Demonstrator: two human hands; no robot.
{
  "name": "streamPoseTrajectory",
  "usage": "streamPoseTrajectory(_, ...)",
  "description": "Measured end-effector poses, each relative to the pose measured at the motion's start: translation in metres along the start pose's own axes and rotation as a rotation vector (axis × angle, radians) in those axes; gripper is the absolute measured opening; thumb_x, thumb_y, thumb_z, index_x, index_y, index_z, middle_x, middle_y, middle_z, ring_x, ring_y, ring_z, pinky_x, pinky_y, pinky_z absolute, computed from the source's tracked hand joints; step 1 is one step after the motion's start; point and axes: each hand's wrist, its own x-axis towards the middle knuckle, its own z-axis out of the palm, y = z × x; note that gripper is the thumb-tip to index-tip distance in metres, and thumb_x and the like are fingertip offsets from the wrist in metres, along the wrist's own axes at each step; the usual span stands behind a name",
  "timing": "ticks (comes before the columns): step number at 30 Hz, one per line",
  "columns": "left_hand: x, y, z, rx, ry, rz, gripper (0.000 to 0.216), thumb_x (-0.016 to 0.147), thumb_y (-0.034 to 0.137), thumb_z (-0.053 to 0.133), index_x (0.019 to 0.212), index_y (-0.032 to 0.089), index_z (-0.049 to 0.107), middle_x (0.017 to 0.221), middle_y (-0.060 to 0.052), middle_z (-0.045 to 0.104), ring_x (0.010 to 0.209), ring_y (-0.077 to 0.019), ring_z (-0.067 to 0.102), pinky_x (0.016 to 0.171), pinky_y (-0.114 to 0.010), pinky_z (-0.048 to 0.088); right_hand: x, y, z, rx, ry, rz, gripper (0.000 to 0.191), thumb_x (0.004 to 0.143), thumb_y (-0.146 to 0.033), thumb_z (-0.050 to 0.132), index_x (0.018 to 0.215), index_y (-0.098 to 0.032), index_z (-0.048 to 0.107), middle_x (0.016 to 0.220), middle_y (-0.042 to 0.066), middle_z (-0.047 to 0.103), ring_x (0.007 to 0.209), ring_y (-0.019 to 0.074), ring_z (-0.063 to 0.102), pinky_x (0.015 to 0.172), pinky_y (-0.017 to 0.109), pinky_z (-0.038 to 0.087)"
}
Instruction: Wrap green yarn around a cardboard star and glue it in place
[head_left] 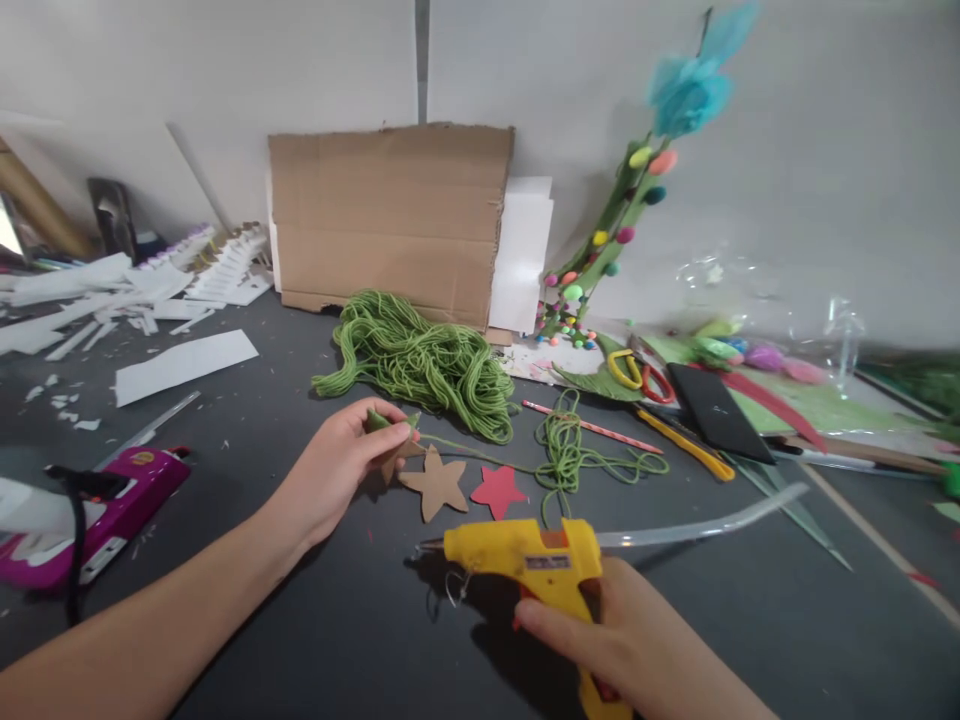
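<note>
My right hand is wrapped round the handle of a yellow glue gun, a finger on its red trigger. A clear glue stick sticks out of its back, and the nozzle points left. My left hand pinches a small green piece over a brown cardboard star, mostly hidden by my fingers. A strand of green yarn runs right from it to a loose tangle of yarn. Beside my left hand lie another cardboard star and a red star.
Behind the hands sit a green yarn heap and an upright cardboard sheet. Scissors, a striped pencil and a yellow cutter lie right. A purple device and paper scraps are left.
</note>
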Motion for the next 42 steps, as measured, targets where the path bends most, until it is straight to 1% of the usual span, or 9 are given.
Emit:
streamPoseTrajectory(5, -0.012, 0.002, 0.006, -0.093, -0.149, -0.046, 0.015, 0.077, 0.027, 0.064, 0.080, 0.018, 0.052, 0.079, -0.002, 0.065, 0.058, -0.0087, 0.055, 0.057, -0.022, 0.045, -0.004, 0.003, 0.007, -0.542, 0.047, -0.198, 0.028, 0.078, -0.041, 0.053, 0.066, -0.019, 0.066, 0.065, 0.007, 0.069, 0.055, 0.0212, 0.062, 0.047, 0.026, 0.036)
streamPoseTrajectory(9, -0.021, 0.003, 0.012, -0.157, -0.238, -0.089, 0.012, 0.078, 0.023, 0.062, 0.078, 0.017, 0.052, 0.078, -0.002, 0.065, 0.059, -0.0075, 0.055, 0.057, -0.019, 0.043, -0.010, -0.004, 0.003, -0.845, 0.122, -0.177, 0.043, 0.083, -0.046, 0.045, 0.053, -0.019, 0.060, 0.052, 0.009, 0.063, 0.043, 0.0224, 0.057, 0.041, 0.028, 0.025)
streamPoseTrajectory(12, -0.027, 0.005, 0.017, -0.196, -0.287, -0.108, 0.011, 0.078, 0.019, 0.063, 0.076, 0.017, 0.052, 0.078, -0.001, 0.064, 0.061, -0.0071, 0.056, 0.058, -0.018, 0.042, -0.011, -0.019, -0.005, -0.716, 0.210, -0.254, 0.030, 0.083, -0.041, 0.046, 0.066, -0.020, 0.060, 0.063, 0.007, 0.064, 0.053, 0.0217, 0.059, 0.047, 0.029, 0.035)
streamPoseTrajectory(14, -0.032, 0.006, 0.020, -0.207, -0.310, -0.123, 0.011, 0.076, 0.018, 0.064, 0.076, 0.016, 0.053, 0.077, -0.001, 0.063, 0.063, -0.0081, 0.057, 0.059, -0.019, 0.043, -0.005, -0.033, -0.009, -0.442, 0.258, -0.373, 0.015, 0.083, -0.032, 0.047, 0.085, -0.021, 0.057, 0.084, 0.006, 0.065, 0.077, 0.0215, 0.061, 0.064, 0.032, 0.044)
streamPoseTrajectory(18, -0.038, 0.006, 0.022, -0.210, -0.334, -0.107, 0.011, 0.075, 0.019, 0.065, 0.077, 0.017, 0.054, 0.069, 0.001, 0.062, 0.059, -0.0081, 0.056, 0.054, -0.018, 0.041, 0.019, -0.057, -0.003, 0.187, 0.006, -0.487, 0.024, 0.081, -0.019, 0.044, 0.104, -0.023, 0.047, 0.110, 0.004, 0.057, 0.106, 0.0165, 0.051, 0.090, 0.032, 0.040)
streamPoseTrajectory(22, -0.037, 0.006, 0.021, -0.234, -0.298, -0.083, 0.011, 0.075, 0.017, 0.065, 0.076, 0.017, 0.054, 0.071, 0.000, 0.064, 0.061, -0.0095, 0.058, 0.056, -0.020, 0.043, 0.038, -0.065, 0.008, 0.395, -0.109, -0.422, 0.029, 0.077, -0.012, 0.037, 0.103, -0.021, 0.045, 0.093, 0.001, 0.057, 0.089, 0.0141, 0.056, 0.079, 0.029, 0.044)
streamPoseTrajectory(29, -0.030, 0.003, 0.020, -0.354, -0.266, -0.155, 0.008, 0.076, 0.014, 0.063, 0.076, 0.016, 0.056, 0.073, -0.002, 0.065, 0.061, -0.0089, 0.057, 0.060, -0.020, 0.045, 0.038, -0.044, 0.017, 0.077, 0.161, -0.485, 0.007, 0.088, -0.022, 0.041, 0.086, -0.022, 0.048, 0.071, -0.003, 0.056, 0.063, 0.0118, 0.052, 0.057, 0.022, 0.040)
streamPoseTrajectory(38, -0.026, 0.004, 0.015, -0.459, -0.241, -0.150, 0.007, 0.077, 0.010, 0.061, 0.076, 0.016, 0.057, 0.083, -0.003, 0.065, 0.062, -0.0084, 0.058, 0.058, -0.019, 0.046, 0.037, -0.037, 0.022, -0.447, 0.423, -0.927, 0.022, 0.091, -0.016, 0.036, 0.096, -0.015, 0.057, 0.061, 0.001, 0.061, 0.048, 0.0111, 0.052, 0.046, 0.020, 0.035)
streamPoseTrajectory(42, -0.025, 0.002, 0.014, -0.390, -0.264, -0.181, 0.008, 0.076, 0.011, 0.062, 0.074, 0.016, 0.056, 0.070, 0.000, 0.063, 0.058, -0.0099, 0.059, 0.058, -0.022, 0.048, 0.039, -0.033, 0.018, -0.593, 0.439, -0.995, 0.027, 0.088, -0.012, 0.035, 0.100, -0.015, 0.059, 0.061, 0.002, 0.060, 0.049, 0.0127, 0.052, 0.047, 0.021, 0.035)
